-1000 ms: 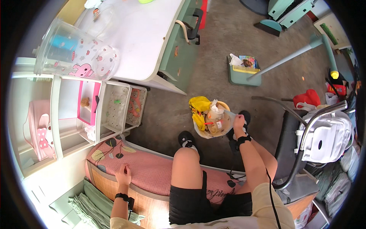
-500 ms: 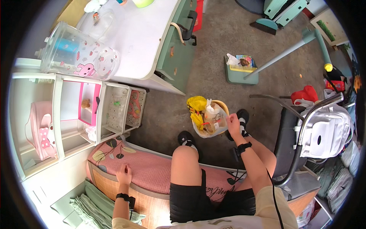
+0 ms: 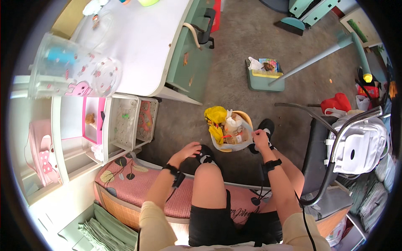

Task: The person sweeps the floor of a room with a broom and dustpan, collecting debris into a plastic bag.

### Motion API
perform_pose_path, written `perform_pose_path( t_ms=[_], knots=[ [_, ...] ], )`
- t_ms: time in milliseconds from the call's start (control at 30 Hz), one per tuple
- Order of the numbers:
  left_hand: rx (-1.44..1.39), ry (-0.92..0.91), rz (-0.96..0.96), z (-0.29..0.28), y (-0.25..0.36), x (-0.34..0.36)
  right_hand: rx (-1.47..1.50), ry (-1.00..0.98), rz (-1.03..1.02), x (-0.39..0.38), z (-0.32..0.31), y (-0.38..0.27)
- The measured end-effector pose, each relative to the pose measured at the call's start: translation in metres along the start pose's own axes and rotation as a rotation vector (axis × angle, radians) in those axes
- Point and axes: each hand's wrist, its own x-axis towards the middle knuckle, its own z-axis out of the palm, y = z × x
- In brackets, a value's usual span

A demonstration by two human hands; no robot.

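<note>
1. White plastic is pinched between the right hand fingertips: the thumb and fingers are together on the rim of the bag liner at the near right edge of the small bin.
2. Just beyond those fingers, inside the liner, sit crumpled wrappers and a yellow bag that spills over the far left rim.
3. Directly behind the right fingers lies a black shoe on the floor, close to the bin.
4. Curled loosely, the left hand reaches forward over the other black shoe; its fingers are well apart from the liner, and whether they touch the shoe I cannot tell.
5. Further out from the left fingers stand the white shelf unit and a white desk; beyond the right fingers, a green dustpan with litter.
6. Risk, as I judge it: lifting by one pinched edge could tip the bin or tear the thin plastic, and the overhanging yellow bag could slide onto the carpet.
</note>
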Motion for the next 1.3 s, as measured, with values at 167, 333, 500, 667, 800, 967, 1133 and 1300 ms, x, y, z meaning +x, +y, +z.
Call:
perform_pose_path(
  t_ms=[167,333,500,667,800,967,1133,1300],
  knots=[
    [-0.023,-0.011,-0.061,0.032,-0.001,0.064,0.150,-0.458,0.432,-0.004,-0.037,-0.033],
    [0.028,-0.159,-0.076,0.038,0.001,0.089,0.128,-0.362,0.332,-0.008,-0.043,-0.032],
    [0.437,-0.235,0.073,0.004,-0.002,0.122,0.346,-0.304,0.139,-0.001,-0.018,-0.007],
    [-0.014,0.458,0.344,0.010,0.032,0.140,0.624,-0.389,0.386,-0.005,-0.024,-0.036],
    [0.088,0.386,0.572,0.002,0.065,0.145,0.630,-0.397,0.337,-0.004,-0.025,-0.036],
    [0.335,0.298,0.646,0.037,0.092,0.127,0.593,-0.324,0.407,0.000,-0.032,-0.031],
    [0.999,-0.273,0.674,0.082,0.070,0.098,0.648,-0.076,0.227,0.009,-0.020,-0.001],
    [1.138,-0.370,0.581,0.080,0.064,0.095,0.835,-0.175,0.368,0.000,-0.018,-0.027]
  ],
)
